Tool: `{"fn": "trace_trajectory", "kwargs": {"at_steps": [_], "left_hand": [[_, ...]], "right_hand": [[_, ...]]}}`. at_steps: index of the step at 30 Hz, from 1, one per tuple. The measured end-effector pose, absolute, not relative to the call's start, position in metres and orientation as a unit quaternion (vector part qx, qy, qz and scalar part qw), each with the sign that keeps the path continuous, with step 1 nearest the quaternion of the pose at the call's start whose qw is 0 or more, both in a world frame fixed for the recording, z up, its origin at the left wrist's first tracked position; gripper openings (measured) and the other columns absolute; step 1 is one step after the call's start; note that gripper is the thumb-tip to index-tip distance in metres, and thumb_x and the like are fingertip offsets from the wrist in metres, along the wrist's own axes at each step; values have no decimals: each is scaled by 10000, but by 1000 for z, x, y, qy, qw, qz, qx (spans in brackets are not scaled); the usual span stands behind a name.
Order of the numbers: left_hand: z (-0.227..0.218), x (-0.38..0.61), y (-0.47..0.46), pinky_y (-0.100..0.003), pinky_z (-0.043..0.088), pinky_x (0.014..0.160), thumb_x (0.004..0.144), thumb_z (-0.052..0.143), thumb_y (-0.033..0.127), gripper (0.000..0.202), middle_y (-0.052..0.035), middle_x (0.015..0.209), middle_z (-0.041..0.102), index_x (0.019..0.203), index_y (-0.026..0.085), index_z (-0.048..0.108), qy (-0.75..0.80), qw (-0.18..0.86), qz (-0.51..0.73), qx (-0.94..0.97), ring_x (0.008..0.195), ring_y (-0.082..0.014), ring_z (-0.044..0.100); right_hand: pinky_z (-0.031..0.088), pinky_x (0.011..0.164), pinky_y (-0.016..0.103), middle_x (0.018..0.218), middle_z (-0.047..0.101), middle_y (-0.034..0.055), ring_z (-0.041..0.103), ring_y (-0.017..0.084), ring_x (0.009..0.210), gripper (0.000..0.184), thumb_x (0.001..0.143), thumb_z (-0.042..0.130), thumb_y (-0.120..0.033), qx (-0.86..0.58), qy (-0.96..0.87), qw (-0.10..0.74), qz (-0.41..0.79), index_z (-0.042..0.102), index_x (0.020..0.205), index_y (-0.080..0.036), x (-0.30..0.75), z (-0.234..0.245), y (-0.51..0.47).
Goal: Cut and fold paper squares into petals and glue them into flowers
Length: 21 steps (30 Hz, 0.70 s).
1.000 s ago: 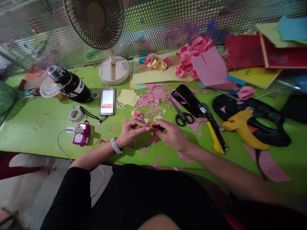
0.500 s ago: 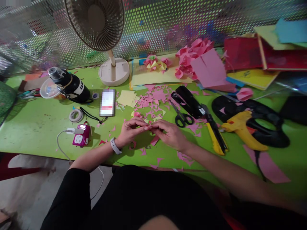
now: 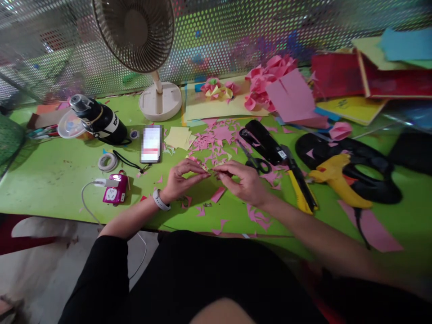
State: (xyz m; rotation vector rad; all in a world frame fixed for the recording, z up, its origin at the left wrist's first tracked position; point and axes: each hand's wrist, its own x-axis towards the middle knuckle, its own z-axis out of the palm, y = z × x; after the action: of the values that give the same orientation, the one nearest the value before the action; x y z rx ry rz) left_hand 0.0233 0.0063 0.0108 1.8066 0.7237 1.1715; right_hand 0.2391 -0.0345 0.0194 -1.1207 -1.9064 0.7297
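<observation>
My left hand [image 3: 182, 180] and my right hand [image 3: 243, 181] meet fingertip to fingertip just above the green table [image 3: 54, 175]. Both are closed in a pinch on a small folded pink paper piece [image 3: 213, 171], which is mostly hidden by the fingers. A pale watch band sits on my left wrist. Pink paper scraps [image 3: 216, 141] lie scattered right behind and under the hands. A loose pink slip [image 3: 218, 194] lies on the table between my wrists.
Scissors [image 3: 255, 161], a black stapler [image 3: 261, 140], a yellow utility knife [image 3: 301, 189] and a yellow glue gun [image 3: 339, 180] lie to the right. A phone [image 3: 151, 143], tape roll [image 3: 108, 162], pink plug [image 3: 115, 190], black bottle [image 3: 101, 120] and fan [image 3: 158, 96] stand left and behind. Folded paper flowers [image 3: 266, 81] are at the back.
Both hands have lifted slightly and shifted away from me, still pinching the paper; the pink slip beneath them now shows. The view has drifted a little.
</observation>
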Motion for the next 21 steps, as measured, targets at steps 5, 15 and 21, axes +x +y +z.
{"fn": "trace_trajectory", "kwargs": {"at_steps": [5,15,21], "left_hand": [[8,23,3,-318,582,761,828,745,200,148,-64,883,771,973,212,769,276,423,427,750,819,-155,709],[6,25,2,-312,610,744,847,723,215,151,-66,893,775,991,216,766,281,377,412,780,809,-159,728],[7,25,0,-269,614,697,843,725,221,166,-74,889,761,1003,186,754,284,377,410,780,776,-142,718]], "right_hand": [[619,688,358,930,730,95,686,198,805,231,922,531,-204,-398,-819,374,176,681,1097,-178,237,12,-35],[615,678,412,936,746,123,699,239,785,213,914,563,-208,-414,-858,300,57,745,1016,-162,238,4,-35],[607,678,397,923,753,114,704,227,789,236,940,526,-205,-420,-864,274,46,752,998,-176,240,5,-34]]}}
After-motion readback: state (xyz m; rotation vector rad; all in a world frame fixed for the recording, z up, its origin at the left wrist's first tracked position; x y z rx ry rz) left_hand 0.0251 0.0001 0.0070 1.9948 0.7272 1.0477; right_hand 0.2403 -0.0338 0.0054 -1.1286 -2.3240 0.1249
